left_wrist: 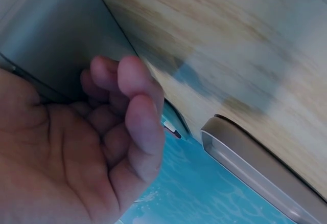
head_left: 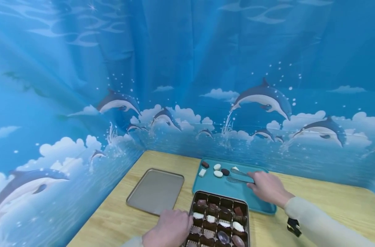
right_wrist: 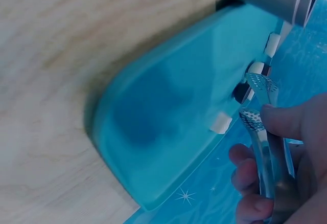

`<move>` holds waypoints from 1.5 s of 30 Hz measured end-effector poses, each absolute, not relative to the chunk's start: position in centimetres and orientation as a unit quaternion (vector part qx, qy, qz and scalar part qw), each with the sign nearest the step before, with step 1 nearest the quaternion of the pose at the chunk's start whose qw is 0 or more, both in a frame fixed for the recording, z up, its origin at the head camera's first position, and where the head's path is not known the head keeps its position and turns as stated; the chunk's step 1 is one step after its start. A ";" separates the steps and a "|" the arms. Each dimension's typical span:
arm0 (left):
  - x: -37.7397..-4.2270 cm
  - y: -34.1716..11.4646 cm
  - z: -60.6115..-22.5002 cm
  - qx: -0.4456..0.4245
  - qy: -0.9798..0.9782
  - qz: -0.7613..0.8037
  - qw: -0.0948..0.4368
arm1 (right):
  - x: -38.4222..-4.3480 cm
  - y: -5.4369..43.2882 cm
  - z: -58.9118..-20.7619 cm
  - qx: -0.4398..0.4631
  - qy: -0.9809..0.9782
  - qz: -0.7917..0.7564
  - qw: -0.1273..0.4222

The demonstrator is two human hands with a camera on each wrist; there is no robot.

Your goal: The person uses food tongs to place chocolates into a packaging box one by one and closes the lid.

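Observation:
My left hand (head_left: 170, 229) holds the left rim of a metal tin of chocolates (head_left: 248, 219); in the left wrist view its fingers (left_wrist: 140, 127) curl beside the tin's grey wall (left_wrist: 56, 24). Dark dividers split the tin into compartments with dark, white and marbled chocolates. In my right hand (head_left: 267, 187) is a pair of metal tongs (right_wrist: 263, 132), with perforated tips spread apart and nothing between them. Those tips hang over a blue tray (head_left: 237, 192), near a small white piece (right_wrist: 221, 123). Farther left on it lie a dark oval chocolate (head_left: 225, 172), white ovals (head_left: 218, 174) and a white block (head_left: 202, 172).
A flat grey-brown metal lid (head_left: 156, 190) lies left of the tin on the wooden table (head_left: 113, 219). A brown chocolate block (head_left: 205, 164) sits in the tray's far left corner. Behind the table hangs a blue dolphin-print curtain (head_left: 187, 68).

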State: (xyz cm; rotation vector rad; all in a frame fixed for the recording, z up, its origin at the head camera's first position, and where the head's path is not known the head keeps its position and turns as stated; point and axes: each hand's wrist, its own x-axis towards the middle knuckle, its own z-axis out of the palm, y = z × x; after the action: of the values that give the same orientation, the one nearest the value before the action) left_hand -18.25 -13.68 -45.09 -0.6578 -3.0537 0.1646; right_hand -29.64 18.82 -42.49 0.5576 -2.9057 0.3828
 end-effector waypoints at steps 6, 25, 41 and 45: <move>-17.8 -13.6 -45.3 -0.244 -0.963 0.112 0.026 | -30.8 18.4 -43.0 0.180 -0.974 0.123 0.065; -17.9 -13.5 -45.1 -0.256 -0.959 0.123 0.018 | -32.1 17.5 -43.1 0.170 -0.977 0.118 0.047; -18.2 -13.7 -45.2 -0.236 -0.969 0.070 0.019 | -28.7 18.4 -41.1 0.176 -0.971 0.153 0.059; -18.2 -13.7 -45.1 -0.220 -0.974 0.043 0.030 | -27.1 18.6 -39.8 0.185 -0.969 0.153 0.064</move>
State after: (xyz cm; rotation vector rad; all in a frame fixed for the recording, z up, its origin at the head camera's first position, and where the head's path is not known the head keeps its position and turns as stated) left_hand -18.20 -13.71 -45.07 -0.6781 -3.0034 0.1321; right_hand -27.06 18.58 -39.78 0.5600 -2.9245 0.4610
